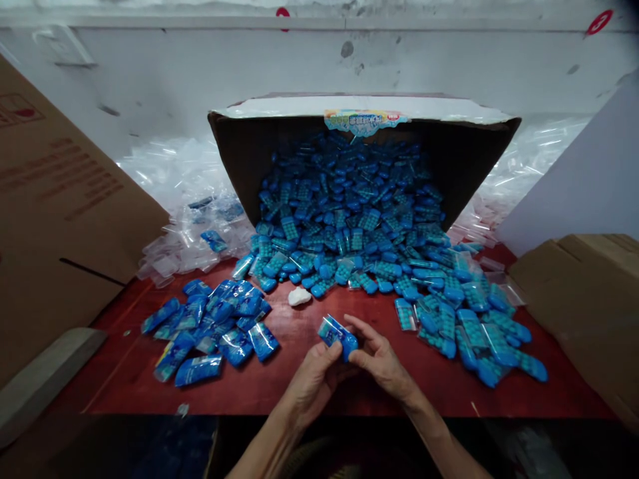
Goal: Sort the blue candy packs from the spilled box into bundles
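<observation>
Both hands meet at the front middle of the red table (pixel 299 386). My left hand (pixel 314 376) and my right hand (pixel 382 359) pinch one small blue item in a clear plastic bag (pixel 337 334), held just above the table. A pile of bagged blue items (pixel 214 326) lies to the left of my hands. Loose blue items (pixel 359 226) spill out of a cardboard box (pixel 239 159) tipped on its side behind, spreading to the right as far as the table's edge.
Heaps of empty clear bags (pixel 180 199) lie left and right of the tipped box. A small white lump (pixel 298 296) sits on the table. Large cardboard boxes stand at the left (pixel 60 213) and right (pixel 584 293). A white wall is behind.
</observation>
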Tool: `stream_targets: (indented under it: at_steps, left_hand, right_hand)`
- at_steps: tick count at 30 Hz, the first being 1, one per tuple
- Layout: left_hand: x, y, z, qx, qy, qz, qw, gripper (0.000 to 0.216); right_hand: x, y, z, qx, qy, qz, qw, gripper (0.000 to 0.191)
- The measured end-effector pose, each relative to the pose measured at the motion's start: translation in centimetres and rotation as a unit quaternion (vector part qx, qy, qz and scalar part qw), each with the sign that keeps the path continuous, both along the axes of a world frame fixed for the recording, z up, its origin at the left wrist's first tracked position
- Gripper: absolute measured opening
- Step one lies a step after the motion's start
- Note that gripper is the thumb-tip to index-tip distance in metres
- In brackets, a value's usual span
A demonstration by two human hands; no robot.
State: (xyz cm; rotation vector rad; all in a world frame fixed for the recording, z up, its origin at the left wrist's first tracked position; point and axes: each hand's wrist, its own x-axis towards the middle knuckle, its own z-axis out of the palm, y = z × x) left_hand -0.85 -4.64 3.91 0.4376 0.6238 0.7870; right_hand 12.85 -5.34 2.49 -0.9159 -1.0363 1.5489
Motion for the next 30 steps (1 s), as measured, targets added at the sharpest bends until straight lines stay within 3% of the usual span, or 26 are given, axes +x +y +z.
stream_targets:
  at_steps: [5, 11, 16, 19, 23, 27, 30]
  left_hand:
    - [0.0, 0.0, -0.2, -0.009, 0.026, 0.004, 1.0, 0.029]
    - [-0.1, 0.2, -0.1, -0.025, 0.013, -0.023, 0.999, 0.024]
    - [0.5, -0.2, -0.5, -0.045, 0.0, 0.014, 0.999, 0.02]
    - [0.8, -0.4, -0.7, -0.06, 0.001, 0.041, 0.997, 0.021]
    - [0.7, -0.6, -0.7, -0.056, 0.005, 0.02, 0.998, 0.026]
    - [0.3, -0.9, -0.7, -0.035, 0.006, 0.02, 0.999, 0.028]
    - [-0.8, -0.5, -0.7, 0.004, 0.064, 0.02, 0.998, 0.03]
  right_hand:
    - [-0.6, -0.3, -0.5, -0.019, -0.006, -0.006, 1.0, 0.061]
    - [-0.4, 0.0, -1.2, -0.04, 0.073, 0.002, 0.997, 0.07]
    - [-0.5, -0.2, -1.3, -0.047, 0.071, 0.004, 0.996, 0.073]
    - [-1.1, -0.5, -1.6, -0.029, 0.005, -0.051, 0.998, 0.066]
    - [-1.4, -0.7, -2.5, -0.009, -0.091, -0.095, 0.991, 0.055]
    - [-1.3, -0.7, -2.9, -0.006, -0.073, -0.046, 0.996, 0.056]
    - [-2.0, 0.1, -2.1, -0.001, -0.076, -0.011, 0.997, 0.045]
